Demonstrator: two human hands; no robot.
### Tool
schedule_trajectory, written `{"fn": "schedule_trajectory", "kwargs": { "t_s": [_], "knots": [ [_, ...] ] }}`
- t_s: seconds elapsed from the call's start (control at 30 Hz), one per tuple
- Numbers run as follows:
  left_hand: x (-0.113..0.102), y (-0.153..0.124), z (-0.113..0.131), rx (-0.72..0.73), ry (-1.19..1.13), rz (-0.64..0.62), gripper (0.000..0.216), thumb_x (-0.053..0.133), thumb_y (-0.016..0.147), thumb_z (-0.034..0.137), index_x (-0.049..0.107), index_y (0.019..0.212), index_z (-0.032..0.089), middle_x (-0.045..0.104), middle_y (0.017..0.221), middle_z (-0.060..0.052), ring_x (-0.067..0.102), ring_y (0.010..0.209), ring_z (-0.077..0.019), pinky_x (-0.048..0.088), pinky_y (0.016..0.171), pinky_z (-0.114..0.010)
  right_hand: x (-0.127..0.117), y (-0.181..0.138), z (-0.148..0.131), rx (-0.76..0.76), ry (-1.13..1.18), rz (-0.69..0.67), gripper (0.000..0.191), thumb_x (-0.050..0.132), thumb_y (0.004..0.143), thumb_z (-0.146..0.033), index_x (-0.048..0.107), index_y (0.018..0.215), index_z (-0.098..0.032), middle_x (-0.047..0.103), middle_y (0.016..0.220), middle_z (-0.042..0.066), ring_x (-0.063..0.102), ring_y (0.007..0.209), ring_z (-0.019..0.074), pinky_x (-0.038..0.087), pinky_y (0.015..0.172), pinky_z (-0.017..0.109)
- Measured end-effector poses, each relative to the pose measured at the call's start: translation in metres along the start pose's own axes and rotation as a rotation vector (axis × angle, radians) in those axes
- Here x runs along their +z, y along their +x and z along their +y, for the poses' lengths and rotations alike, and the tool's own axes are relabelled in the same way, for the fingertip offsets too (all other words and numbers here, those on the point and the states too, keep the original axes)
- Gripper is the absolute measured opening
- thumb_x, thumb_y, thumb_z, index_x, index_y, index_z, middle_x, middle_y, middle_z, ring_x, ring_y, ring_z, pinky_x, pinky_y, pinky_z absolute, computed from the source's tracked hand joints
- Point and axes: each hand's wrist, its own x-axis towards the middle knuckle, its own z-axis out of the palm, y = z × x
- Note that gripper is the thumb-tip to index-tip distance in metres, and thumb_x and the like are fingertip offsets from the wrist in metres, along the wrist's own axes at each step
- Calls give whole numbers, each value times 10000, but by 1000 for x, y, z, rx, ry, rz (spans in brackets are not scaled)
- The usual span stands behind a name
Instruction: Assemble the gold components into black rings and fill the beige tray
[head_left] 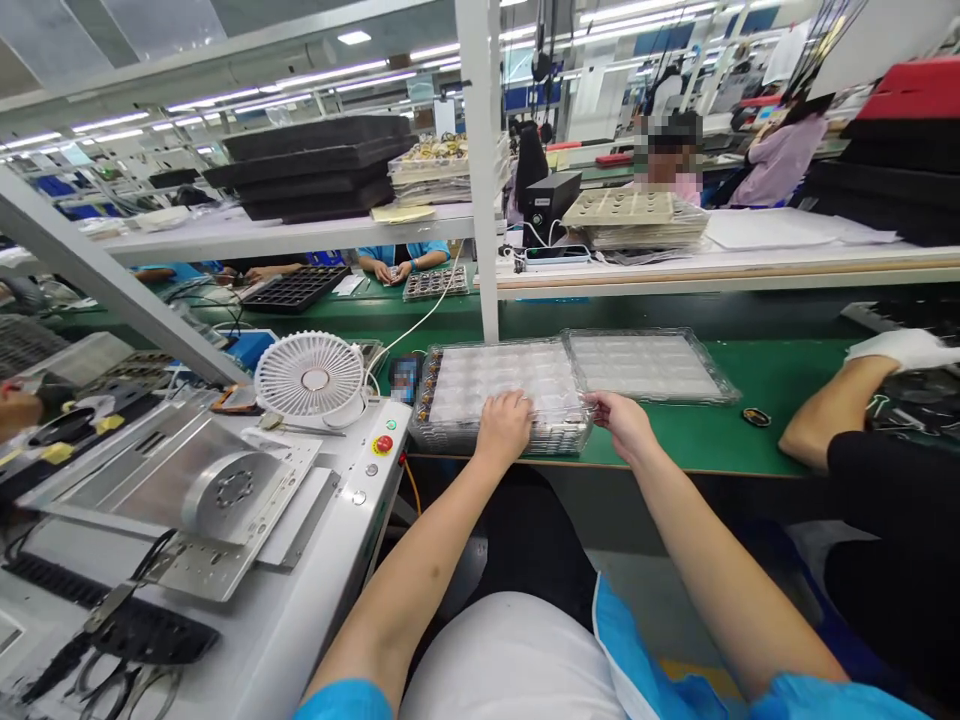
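A stack of clear plastic blister trays (495, 385) lies on the green bench top (780, 370), with small parts showing along its left edge. My left hand (502, 425) rests on the near edge of the stack with fingers curled over it. My right hand (622, 420) grips the stack's near right corner, thumb on top. A second clear tray (649, 365) lies flat just to the right, touching the stack.
A white fan (311, 378) stands left of the trays. A white machine (225, 500) with a red button (383, 444) fills the left. A neighbour's arm with a white-gloved hand (900, 350) reaches in at right. A small ring part (756, 416) lies on the bench. A white post (484, 170) rises behind.
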Motion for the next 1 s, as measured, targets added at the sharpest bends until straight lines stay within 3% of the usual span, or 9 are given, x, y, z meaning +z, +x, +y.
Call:
{"fn": "schedule_trajectory", "kwargs": {
  "t_s": [0.17,0.33,0.4,0.53,0.63,0.73,1.0],
  "knots": [
    [1,-1,-7,-31,26,7,229,631,960,187,717,1171,199,714,1324,-140,638,1283,-346,473,1098,-613,-1,24,6,-71,-143,-7,327,663,636,-394,716,853,-156,669,714,27,576,677,190,456,660,296],
    [-1,2,-7,-22,43,34,213,649,959,209,718,1159,219,730,1294,-116,656,1253,-315,494,1090,-566,6,46,2,-73,-377,-22,297,538,867,-400,700,779,-167,639,668,16,595,681,204,400,618,283],
    [0,2,-8,-6,45,56,216,667,948,207,718,1157,217,735,1281,-117,668,1231,-315,503,1076,-565,7,50,0,-61,-503,-39,288,598,876,-413,702,762,-169,650,665,27,606,683,225,374,597,295],
    [3,1,-8,3,48,72,214,691,932,202,720,1144,216,739,1266,-120,678,1204,-315,507,1063,-567,11,48,-3,-86,-736,-51,205,741,822,-322,759,972,-184,744,901,80,669,893,295,414,679,320],
    [4,0,-9,4,37,92,197,691,933,205,723,1127,212,743,1253,-124,683,1194,-313,512,1053,-566,14,43,-5,-120,-863,-58,226,674,903,-295,760,1099,-221,752,1051,97,679,1017,311,456,763,338],
    [3,2,-9,25,16,117,192,688,934,201,722,1122,206,748,1234,-124,686,1188,-313,523,1039,-552,17,39,-8,-138,-954,-87,217,624,951,-307,772,1094,-237,740,1120,109,687,1042,316,483,799,350],
    [-4,6,-10,59,-13,178,167,680,947,229,719,1107,201,750,1219,-129,698,1161,-309,544,1001,-519,21,41,-12,-219,-1022,-153,254,498,998,-250,732,1062,-175,700,1109,160,691,968,317,495,787,369]
  ]
}}
